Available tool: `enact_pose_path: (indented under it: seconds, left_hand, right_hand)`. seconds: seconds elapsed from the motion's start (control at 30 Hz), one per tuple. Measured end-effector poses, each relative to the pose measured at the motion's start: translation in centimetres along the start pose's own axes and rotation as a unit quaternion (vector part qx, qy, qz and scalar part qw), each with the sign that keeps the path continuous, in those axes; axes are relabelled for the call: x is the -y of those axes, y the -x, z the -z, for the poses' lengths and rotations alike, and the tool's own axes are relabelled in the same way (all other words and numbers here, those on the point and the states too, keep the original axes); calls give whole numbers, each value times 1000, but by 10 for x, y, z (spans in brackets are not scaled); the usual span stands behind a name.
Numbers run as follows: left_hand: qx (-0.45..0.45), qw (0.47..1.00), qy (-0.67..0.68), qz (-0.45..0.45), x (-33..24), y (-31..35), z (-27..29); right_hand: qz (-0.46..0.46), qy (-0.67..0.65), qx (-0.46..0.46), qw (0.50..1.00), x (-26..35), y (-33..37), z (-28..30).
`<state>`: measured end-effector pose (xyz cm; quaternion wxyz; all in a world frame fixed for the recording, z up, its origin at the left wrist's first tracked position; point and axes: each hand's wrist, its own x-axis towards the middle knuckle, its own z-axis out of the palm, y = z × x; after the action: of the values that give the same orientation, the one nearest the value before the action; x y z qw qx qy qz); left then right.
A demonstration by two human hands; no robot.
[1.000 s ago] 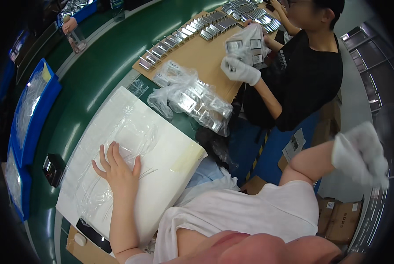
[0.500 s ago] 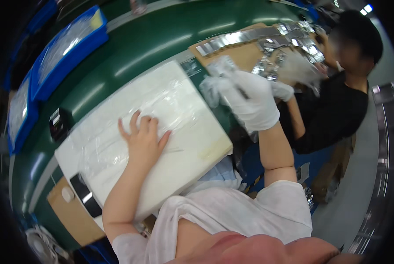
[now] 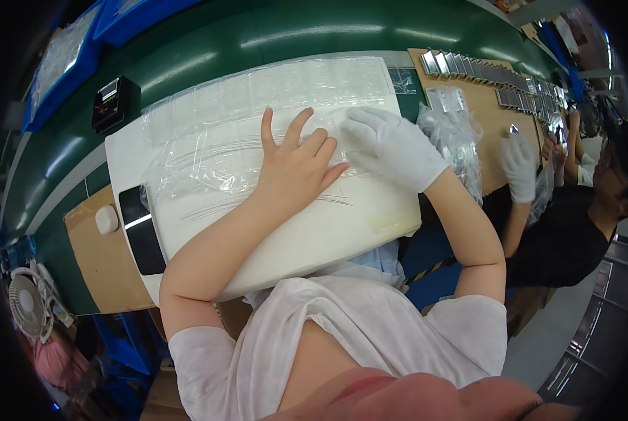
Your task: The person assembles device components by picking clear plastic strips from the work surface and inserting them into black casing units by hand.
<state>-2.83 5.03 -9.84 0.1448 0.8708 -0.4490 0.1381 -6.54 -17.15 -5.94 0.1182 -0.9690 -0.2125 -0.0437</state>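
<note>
Clear plastic film (image 3: pixel 208 165) lies flat and wrinkled on a white board (image 3: pixel 279 242), spreading beneath and to the left of the bare left hand (image 3: pixel 298 158) and beyond the fingertips of both hands. That hand has its fingers spread, the thumb pointing toward the gloved right hand (image 3: pixel 392 144) just beside it. The glove's fingers are held close together over the film's near-right part; whether they pinch an edge cannot be told. Judging by the pose, the step looks like handling or flattening the film with both hands. A next move would seem to call for a light, steady left hand as an anchor while the right finds a loose edge, since thin film may cling or slip. Right of the glove, bagged metal parts (image 3: pixel 455 130) rest on the green desk (image 3: pixel 314 38), well clear of the left hand.
</note>
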Motion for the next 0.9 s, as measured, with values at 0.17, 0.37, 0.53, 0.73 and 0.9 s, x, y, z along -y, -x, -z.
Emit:
enact_pose_path:
  seconds: [0.17,0.37,0.53,0.73,0.9]
  left_hand:
    - [8,1000,-12,1,1,-2,-9]
    - [6,1000,-12,3,2,-1,-15]
    - [-29,1000,10,4,6,4,-13]
    - [-66,997,20,-19,15,24,15]
    - [-86,996,17,-12,18,27,13]
  right_hand:
    - [6,70,37,997,4,-3,-11]
    - [-6,81,85,993,-8,-9,-3]
    - [18,105,19,994,11,-15,5]
    - [27,217,-24,976,69,-17,1]
    - [44,299,31,953,74,-17,14]
